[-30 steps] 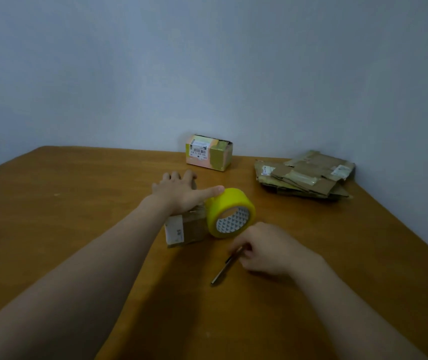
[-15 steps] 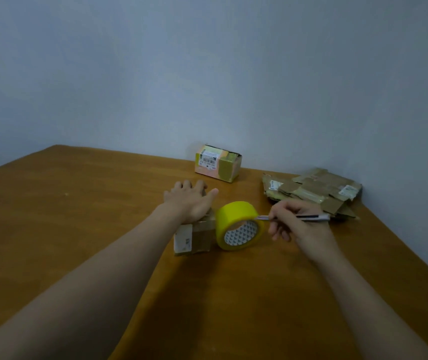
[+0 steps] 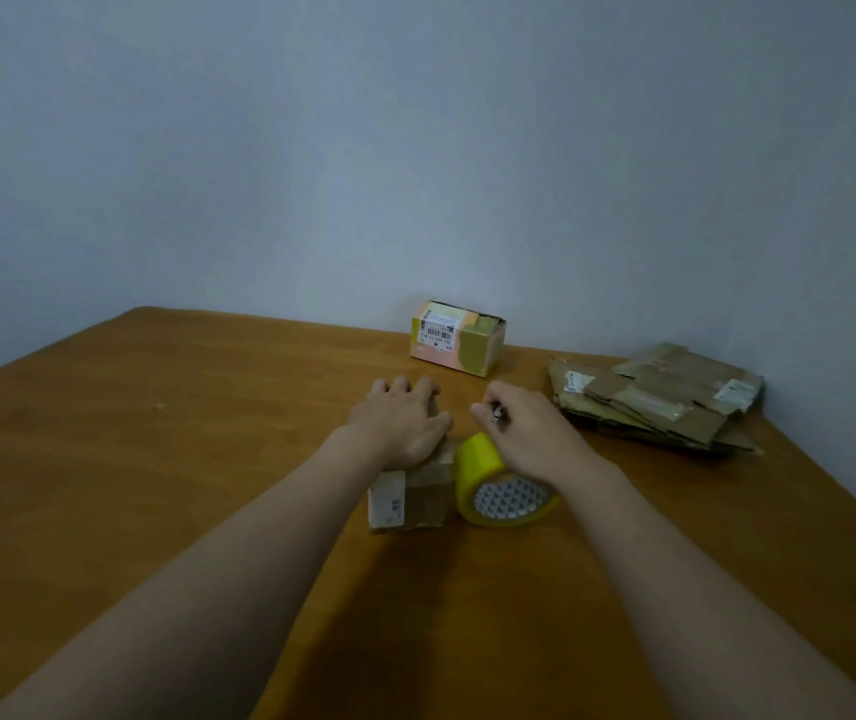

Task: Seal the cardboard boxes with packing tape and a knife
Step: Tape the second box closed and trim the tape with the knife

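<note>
Left arm: extended forward from the near edge of the table (image 3: 155,459), forearm angled inward. The left hand (image 3: 402,423) lies palm down on top of the small cardboard box (image 3: 410,498). Its fingers are spread and nearly straight, with the fingertips reaching over the far side of the box top. The hand presses on the box and does not curl round it.

Right arm: extended forward from the near right, forearm angled inward. The right hand (image 3: 529,433) is held above the far side of the tape roll (image 3: 506,485), back of the hand upward, fingers curled. It grips the knife (image 3: 496,415), of which only a short end shows past the fingers and points toward the left hand. Whether the blade touches the tape cannot be determined.

Small cardboard box: stands on the table in its middle part, closer to the far edge than to the near edge. Tape roll: yellow, lying tilted just beside the right side of this box, its open core facing the near edge.

Taped box (image 3: 459,337): stands at the far edge against the wall (image 3: 415,148), well apart from both hands. Stack of flattened cardboard (image 3: 659,397): lies in the far right corner.
</note>
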